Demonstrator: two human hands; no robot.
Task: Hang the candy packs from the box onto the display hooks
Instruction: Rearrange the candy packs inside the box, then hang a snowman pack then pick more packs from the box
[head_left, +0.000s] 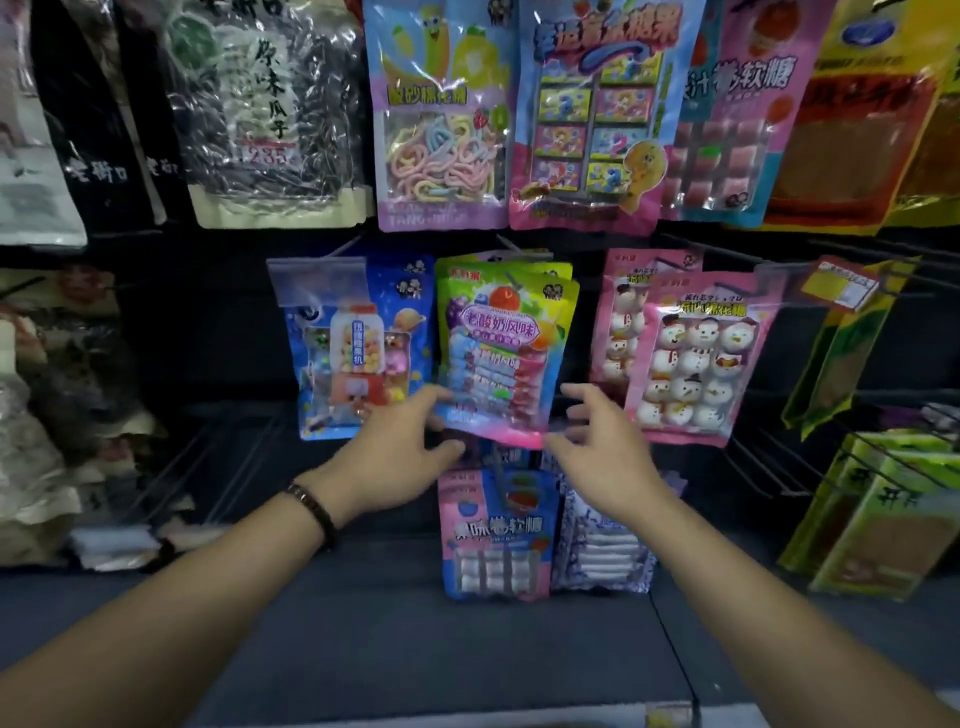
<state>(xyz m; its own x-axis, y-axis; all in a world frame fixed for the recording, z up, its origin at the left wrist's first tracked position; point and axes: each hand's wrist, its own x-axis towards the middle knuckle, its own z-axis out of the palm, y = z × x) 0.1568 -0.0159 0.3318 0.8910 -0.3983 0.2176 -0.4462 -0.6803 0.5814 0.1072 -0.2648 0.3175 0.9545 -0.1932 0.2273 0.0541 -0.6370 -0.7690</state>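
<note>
A green-and-yellow candy pack (506, 343) hangs on a display hook (511, 248) at the middle of the rack, with at least one like pack behind it. My left hand (400, 457) reaches to its lower left corner, fingers spread, fingertips touching the edge. My right hand (602, 447) is at the lower right corner, fingers apart, thumb against the pink bottom edge. Neither hand closes around the pack. The box is not in view.
A blue candy pack (358, 343) hangs to the left and pink snowman packs (691, 358) to the right. A pink-and-blue pack (493, 535) and a white-blue pack (602, 545) hang below my hands. Bare wire hooks (774, 457) stick out at the right; bigger snack bags (587, 114) fill the row above.
</note>
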